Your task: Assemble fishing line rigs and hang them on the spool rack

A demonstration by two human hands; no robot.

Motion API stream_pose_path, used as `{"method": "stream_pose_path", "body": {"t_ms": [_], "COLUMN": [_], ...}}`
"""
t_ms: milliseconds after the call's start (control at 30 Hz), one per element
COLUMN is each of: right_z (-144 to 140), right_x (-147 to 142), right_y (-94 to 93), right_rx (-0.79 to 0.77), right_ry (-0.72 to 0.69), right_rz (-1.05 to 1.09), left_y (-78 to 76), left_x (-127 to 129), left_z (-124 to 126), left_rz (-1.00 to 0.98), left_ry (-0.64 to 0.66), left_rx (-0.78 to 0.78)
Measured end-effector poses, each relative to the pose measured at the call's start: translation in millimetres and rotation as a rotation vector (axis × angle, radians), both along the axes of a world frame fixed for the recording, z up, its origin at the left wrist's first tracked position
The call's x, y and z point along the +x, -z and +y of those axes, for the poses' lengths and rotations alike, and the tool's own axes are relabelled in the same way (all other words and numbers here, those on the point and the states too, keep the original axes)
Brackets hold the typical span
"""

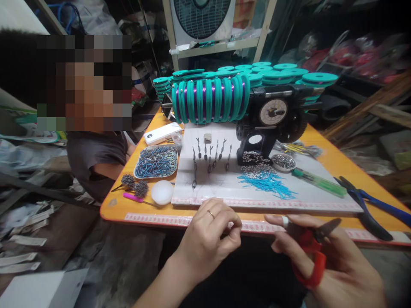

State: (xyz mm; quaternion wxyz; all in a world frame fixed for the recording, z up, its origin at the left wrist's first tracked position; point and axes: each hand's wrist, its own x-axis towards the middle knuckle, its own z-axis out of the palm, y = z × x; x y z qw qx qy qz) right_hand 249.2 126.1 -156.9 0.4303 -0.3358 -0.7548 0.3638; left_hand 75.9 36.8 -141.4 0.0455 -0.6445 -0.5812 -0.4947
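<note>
My left hand (210, 233), with a ring on one finger, is closed in a pinch just past the table's near edge; whatever its fingertips hold is too small or hidden to make out. Small red-handled scissors (310, 254) rest in my right hand (340, 261), the dark blades pointing up and right. A white wrap covers one of that hand's fingers, and its thumb and forefinger reach toward my left hand. Beyond both hands lies a white board (218, 188), where several small dark swivel-like pieces (210, 160) hang on fine line. Thin blue sticks (268, 185) lie beside small metallic bits (257, 164).
Teal spools (210, 98) sit on a black winding device (272, 111) at the back. Left are a tray of blue-grey pieces (156, 161) and a white dome (162, 192). Blue-handled pliers (369, 201) and a green cutter (321, 182) lie right. Another person (93, 158) sits left.
</note>
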Motion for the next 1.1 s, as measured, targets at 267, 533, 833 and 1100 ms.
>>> {"method": "stream_pose_path", "body": {"t_ms": [267,533,833,1100], "right_z": [-2.5,-2.4,-2.2,-7.9], "right_x": [-9.8,-10.6,-12.7,-5.8], "right_y": [-0.6,1.5,-3.6,7.1], "right_rx": [0.152,0.342,0.371,0.193], "right_ry": [-0.224,-0.263,-0.315,-0.272], "right_rz": [-0.100,-0.256,-0.336,-0.303], "left_y": [6.1,8.9,9.4,6.6], "left_x": [0.6,-11.3,-14.0,-13.2], "left_z": [-17.0,-23.3,-24.0,-15.3], "left_rz": [-0.024,0.049,0.197,0.180], "left_ry": [0.040,0.042,-0.018,-0.171], "left_rx": [-0.072,-0.128,-0.170,-0.211]}}
